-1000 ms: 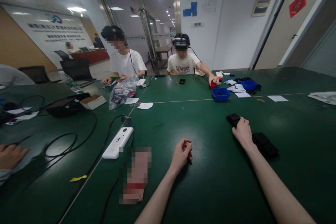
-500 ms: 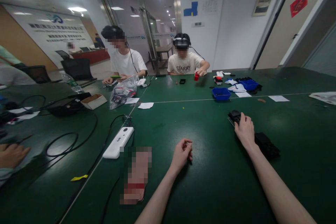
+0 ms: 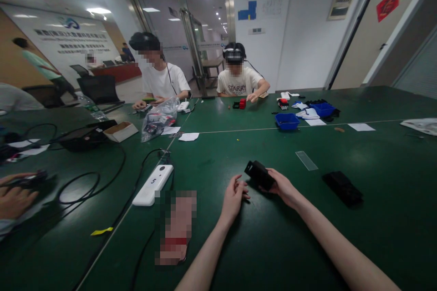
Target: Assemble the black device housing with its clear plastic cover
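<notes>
My right hand (image 3: 285, 187) has swung in from the right-centre of the frame to the middle, and it now grasps the black block (image 3: 259, 174), lifted and tilted just off the green table (image 3: 218, 150). The block sits just beside my left hand (image 3: 235, 195), up and to its right. That hand's fingers are half curled; I cannot tell if they pinch anything. A clear strip (image 3: 306, 160) lies where the block was.
</notes>
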`<state>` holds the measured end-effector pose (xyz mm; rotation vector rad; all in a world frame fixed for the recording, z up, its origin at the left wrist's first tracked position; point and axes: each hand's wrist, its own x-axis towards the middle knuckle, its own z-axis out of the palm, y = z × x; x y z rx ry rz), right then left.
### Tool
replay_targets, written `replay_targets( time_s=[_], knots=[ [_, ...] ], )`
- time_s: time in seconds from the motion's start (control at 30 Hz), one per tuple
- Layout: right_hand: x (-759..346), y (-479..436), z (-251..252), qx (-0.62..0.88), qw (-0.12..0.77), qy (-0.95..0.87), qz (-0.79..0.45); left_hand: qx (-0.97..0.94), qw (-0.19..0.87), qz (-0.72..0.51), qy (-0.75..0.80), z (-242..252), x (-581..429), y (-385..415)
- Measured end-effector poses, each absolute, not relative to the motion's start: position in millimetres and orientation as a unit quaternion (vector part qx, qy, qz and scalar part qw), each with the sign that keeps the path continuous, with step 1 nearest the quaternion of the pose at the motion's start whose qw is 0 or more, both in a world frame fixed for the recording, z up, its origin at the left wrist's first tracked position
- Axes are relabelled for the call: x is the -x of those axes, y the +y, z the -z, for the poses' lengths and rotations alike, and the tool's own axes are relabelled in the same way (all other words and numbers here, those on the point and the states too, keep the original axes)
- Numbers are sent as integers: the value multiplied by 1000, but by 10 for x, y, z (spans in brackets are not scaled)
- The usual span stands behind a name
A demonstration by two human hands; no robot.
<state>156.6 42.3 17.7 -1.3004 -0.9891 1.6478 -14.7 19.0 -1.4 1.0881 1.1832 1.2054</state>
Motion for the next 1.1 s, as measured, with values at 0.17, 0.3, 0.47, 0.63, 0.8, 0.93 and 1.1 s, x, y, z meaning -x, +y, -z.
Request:
replay_targets(
  time_s=[0.17,0.3,0.47,0.63,0.8,0.93,1.1],
  knots=[
    [-1337,222,-138,480,306,-457,-683,-489,477,-512,521,4,181,185],
    [-1381,257,-89,494,257,-547,-625,-485,487,-497,530,9,188,169],
    [-1634,463,-11,575,306,-630,-424,-538,478,-454,526,2,182,166],
    [-2083,640,-4,650,316,-680,-126,-562,464,-443,522,-15,189,177],
    [-2412,708,114,710,221,-668,13,-572,468,-427,521,-27,187,179],
    [-2438,697,183,743,134,-656,15,-576,462,-423,526,-8,187,182],
    [-2272,641,86,724,109,-681,32,-582,458,-416,528,32,195,195]
  ],
)
